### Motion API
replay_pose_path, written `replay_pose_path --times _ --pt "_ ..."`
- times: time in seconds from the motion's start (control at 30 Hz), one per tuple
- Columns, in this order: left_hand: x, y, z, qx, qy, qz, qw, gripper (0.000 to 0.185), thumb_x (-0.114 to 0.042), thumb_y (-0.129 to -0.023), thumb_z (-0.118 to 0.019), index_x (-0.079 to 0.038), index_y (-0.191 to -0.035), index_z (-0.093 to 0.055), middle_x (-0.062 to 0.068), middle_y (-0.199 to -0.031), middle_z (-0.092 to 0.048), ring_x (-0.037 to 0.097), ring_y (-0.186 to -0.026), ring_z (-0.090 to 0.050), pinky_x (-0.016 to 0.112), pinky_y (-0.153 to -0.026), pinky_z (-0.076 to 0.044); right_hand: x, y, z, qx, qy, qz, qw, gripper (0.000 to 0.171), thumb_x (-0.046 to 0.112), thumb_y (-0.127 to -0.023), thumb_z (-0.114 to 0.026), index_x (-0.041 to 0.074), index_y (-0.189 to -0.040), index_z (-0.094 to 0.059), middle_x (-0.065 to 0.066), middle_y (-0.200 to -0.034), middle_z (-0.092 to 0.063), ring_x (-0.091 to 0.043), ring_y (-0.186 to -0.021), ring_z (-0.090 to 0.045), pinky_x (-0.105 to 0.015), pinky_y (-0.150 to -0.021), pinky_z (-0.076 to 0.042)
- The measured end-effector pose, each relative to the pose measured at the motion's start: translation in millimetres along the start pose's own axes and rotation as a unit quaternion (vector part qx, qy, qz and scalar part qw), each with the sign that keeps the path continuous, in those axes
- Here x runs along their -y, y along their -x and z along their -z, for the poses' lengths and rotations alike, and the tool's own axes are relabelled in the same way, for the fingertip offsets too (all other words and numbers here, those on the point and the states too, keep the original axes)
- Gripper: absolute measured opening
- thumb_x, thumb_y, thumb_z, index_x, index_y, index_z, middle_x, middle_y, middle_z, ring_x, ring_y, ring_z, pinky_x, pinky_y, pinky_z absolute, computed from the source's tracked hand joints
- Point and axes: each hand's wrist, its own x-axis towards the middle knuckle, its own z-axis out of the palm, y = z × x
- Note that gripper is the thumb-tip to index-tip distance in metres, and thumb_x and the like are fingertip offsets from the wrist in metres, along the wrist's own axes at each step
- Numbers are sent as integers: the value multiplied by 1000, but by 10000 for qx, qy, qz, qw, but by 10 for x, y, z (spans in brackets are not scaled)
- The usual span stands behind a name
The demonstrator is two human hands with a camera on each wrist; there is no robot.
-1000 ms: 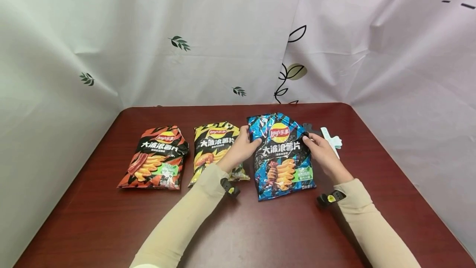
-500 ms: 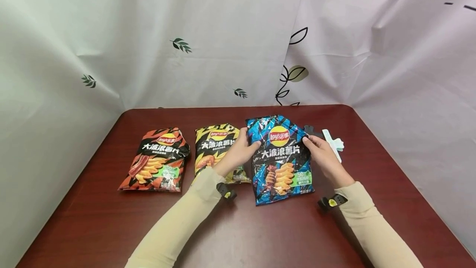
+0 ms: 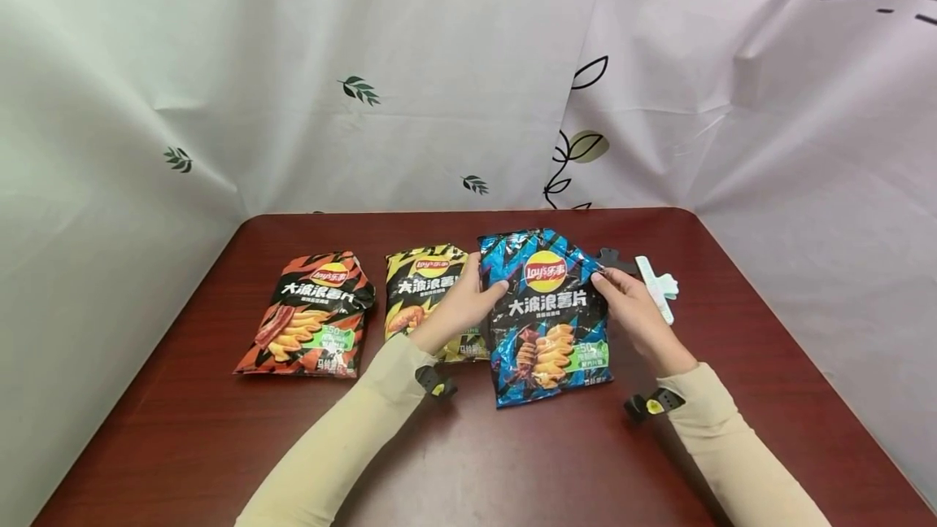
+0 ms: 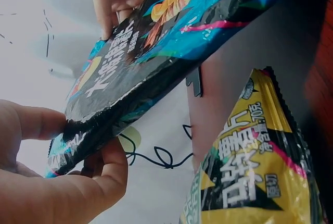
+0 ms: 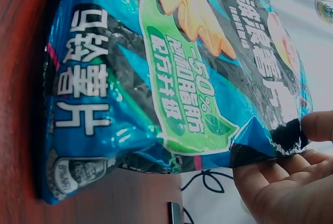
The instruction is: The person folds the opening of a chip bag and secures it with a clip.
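Note:
A blue crisp bag (image 3: 549, 311) stands tilted on the dark red table (image 3: 512, 462), its bottom edge on the wood. My left hand (image 3: 468, 299) pinches its upper left edge, thumb in front and fingers behind; the left wrist view shows that grip on the blue bag (image 4: 156, 52). My right hand (image 3: 629, 303) holds the upper right edge, with the thumb on the front of the blue bag (image 5: 171, 88) and the fingers behind. A yellow crisp bag (image 3: 428, 291) lies just left of it, partly behind my left hand, and shows as the yellow bag (image 4: 255, 172) in the left wrist view.
A red-orange crisp bag (image 3: 315, 311) lies flat at the left. A white and pale green clip (image 3: 656, 283) and a black clip (image 3: 609, 257) lie behind my right hand. Draped white cloth (image 3: 439, 63) walls in the table's back and sides.
Both hands have drawn the blue bag a little to the left and toward me, tipping its top up. The other bags have not moved.

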Motion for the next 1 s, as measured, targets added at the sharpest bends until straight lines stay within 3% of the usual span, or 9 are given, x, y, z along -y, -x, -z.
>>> replay_pose_path --times 0.37,0.5,0.7,0.77,0.8,0.83,0.9,0.93,1.0 --pt "36 109 98 -133 25 46 9999 84 -38 -97 -54 -12 -155 -1 15 -161 -14 30 -145 -24 52 -112 -30 32 49 -82 85 -299 133 9994 52 39 -101 -45 -2 -132 -43 -10 -111 -59 -2 -86 -61 -23 -75 -53" --pt "61 131 139 -183 170 47 9997 81 -37 -97 -55 -12 -155 -4 18 -159 -19 33 -143 -29 52 -110 -32 38 55 -130 188 -653 236 9974 42 34 -102 -46 -3 -121 -46 2 -99 -60 -3 -84 -61 -22 -74 -53" --pt "75 127 221 -386 376 -93 9985 78 -36 -97 -54 -14 -155 -5 18 -157 -23 31 -141 -33 51 -109 -35 52 64 -203 326 -999 329 9939 34 30 -102 -47 -2 -114 -47 7 -92 -62 -4 -83 -62 -24 -72 -54" --pt "65 117 256 -499 458 -258 9974 74 -33 -98 -53 -14 -154 -9 17 -148 -34 29 -126 -47 46 -100 -44 63 70 -224 338 -1017 343 9936 35 31 -102 -47 -2 -114 -48 7 -93 -62 -5 -83 -63 -25 -72 -54" --pt "60 112 273 -540 497 -320 9968 70 -31 -98 -52 -15 -153 -11 17 -137 -41 27 -110 -54 43 -90 -49 67 73 -234 355 -1030 351 9934 35 31 -102 -47 -2 -113 -47 6 -93 -62 -5 -83 -62 -25 -72 -54" --pt "54 108 291 -603 505 -394 9961 67 -30 -99 -52 -16 -152 -14 14 -128 -44 24 -93 -55 39 -78 -50 71 74 -245 367 -1049 367 9931 35 30 -102 -47 -3 -113 -48 5 -93 -62 -5 -83 -62 -25 -72 -54" --pt "46 99 327 -703 543 -525 9947 61 -28 -99 -51 -18 -150 -20 10 -108 -42 20 -69 -41 33 -60 -41 79 79 -265 386 -1037 396 9931 35 30 -102 -47 -3 -113 -48 4 -93 -62 -6 -83 -62 -25 -73 -54" --pt "43 95 344 -725 564 -577 9941 59 -28 -99 -51 -19 -149 -21 9 -106 -40 21 -65 -36 32 -57 -36 82 82 -274 404 -1041 406 9929 35 30 -102 -47 -3 -113 -48 4 -94 -62 -6 -84 -62 -25 -73 -54" --pt "39 89 379 -784 493 -624 9937 56 -29 -99 -50 -21 -149 -24 8 -116 -42 20 -70 -43 31 -59 -39 86 86 -293 431 -1046 390 9928 34 30 -102 -47 -2 -113 -48 3 -94 -61 -7 -84 -62 -26 -74 -54"
